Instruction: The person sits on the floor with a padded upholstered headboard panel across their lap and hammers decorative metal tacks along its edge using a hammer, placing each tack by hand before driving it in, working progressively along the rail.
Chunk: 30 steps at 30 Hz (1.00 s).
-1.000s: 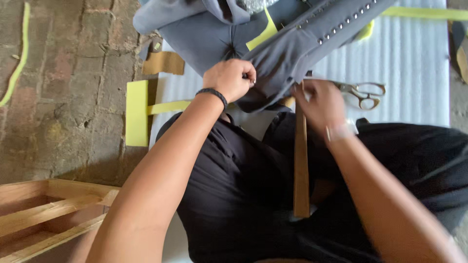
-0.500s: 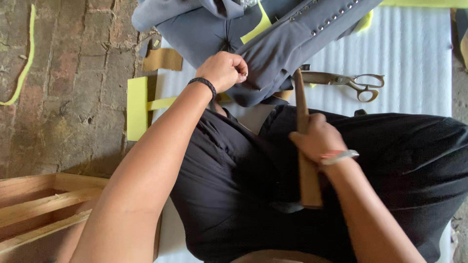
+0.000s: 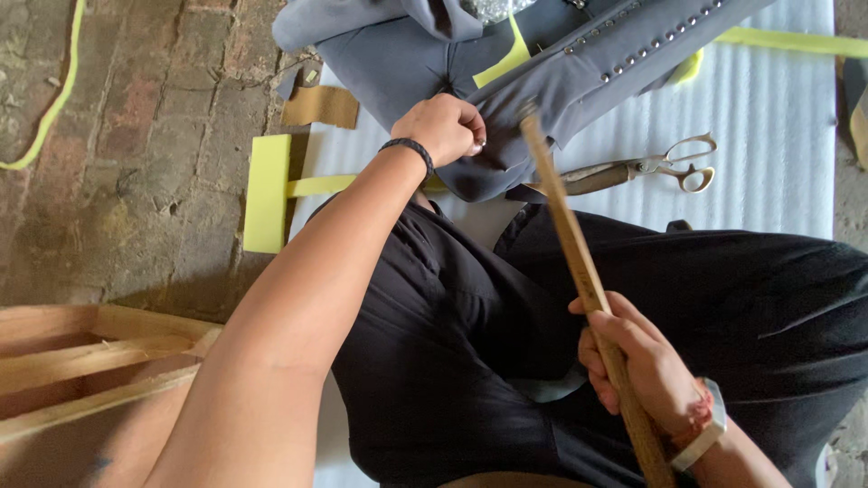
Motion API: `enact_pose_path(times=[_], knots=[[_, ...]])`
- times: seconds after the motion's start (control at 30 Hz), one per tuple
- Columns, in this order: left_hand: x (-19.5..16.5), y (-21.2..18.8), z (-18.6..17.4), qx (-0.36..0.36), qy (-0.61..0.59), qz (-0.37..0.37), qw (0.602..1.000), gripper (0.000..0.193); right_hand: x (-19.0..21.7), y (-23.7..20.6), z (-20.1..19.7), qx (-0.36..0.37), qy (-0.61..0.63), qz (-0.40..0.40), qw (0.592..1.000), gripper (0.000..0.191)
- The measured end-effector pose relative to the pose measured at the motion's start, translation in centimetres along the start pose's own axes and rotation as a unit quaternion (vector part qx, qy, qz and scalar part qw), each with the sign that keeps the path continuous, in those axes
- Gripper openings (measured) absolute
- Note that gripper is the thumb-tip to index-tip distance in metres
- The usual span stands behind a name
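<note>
The left hand (image 3: pixel 445 126) is closed, pinching the grey upholstery fabric panel (image 3: pixel 506 90) studded with a row of metal nail heads, at twelve o'clock over the white ribbed foam sheet (image 3: pixel 778 108). The right hand (image 3: pixel 644 361), at five o'clock, grips a long wooden stick (image 3: pixel 571 244) tilted toward the fabric. Metal scissors (image 3: pixel 646 169) lie at two o'clock.

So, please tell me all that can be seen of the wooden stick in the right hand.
The wooden stick is long, slim and flat-sided, of light brown wood with a worn, grainy look. The right hand grips its lower part. It slants up and leftward over the black trousers, and its top end lies near the grey fabric. Whether that end touches the fabric cannot be told. Its lower end runs out of the picture.
</note>
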State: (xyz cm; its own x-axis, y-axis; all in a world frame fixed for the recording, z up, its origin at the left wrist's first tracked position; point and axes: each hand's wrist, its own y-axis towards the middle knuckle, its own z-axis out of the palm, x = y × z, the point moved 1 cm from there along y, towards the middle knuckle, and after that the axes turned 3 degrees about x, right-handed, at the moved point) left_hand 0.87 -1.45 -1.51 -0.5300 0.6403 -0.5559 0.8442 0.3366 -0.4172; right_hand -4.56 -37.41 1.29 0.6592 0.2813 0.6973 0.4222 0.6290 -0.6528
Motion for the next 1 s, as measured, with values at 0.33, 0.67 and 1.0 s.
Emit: enact_pose_path(times=[0.33, 0.67, 1.0], knots=[[0.7, 1.1, 0.0, 0.008, 0.007, 0.024, 1.0, 0.011, 0.5, 2.0, 1.9, -0.034, -0.084, 0.061, 0.994, 0.046], [1.0, 2.2, 0.3, 0.02, 0.023, 0.041, 0.999, 0.018, 0.0, 2.6, 1.6, -0.019, -0.07, 0.098, 0.993, 0.054], [1.0, 2.6, 0.1, 0.023, 0.013, 0.061, 0.998, 0.015, 0.5, 2.1, 1.9, -0.034, -0.125, 0.074, 0.989, 0.051]])
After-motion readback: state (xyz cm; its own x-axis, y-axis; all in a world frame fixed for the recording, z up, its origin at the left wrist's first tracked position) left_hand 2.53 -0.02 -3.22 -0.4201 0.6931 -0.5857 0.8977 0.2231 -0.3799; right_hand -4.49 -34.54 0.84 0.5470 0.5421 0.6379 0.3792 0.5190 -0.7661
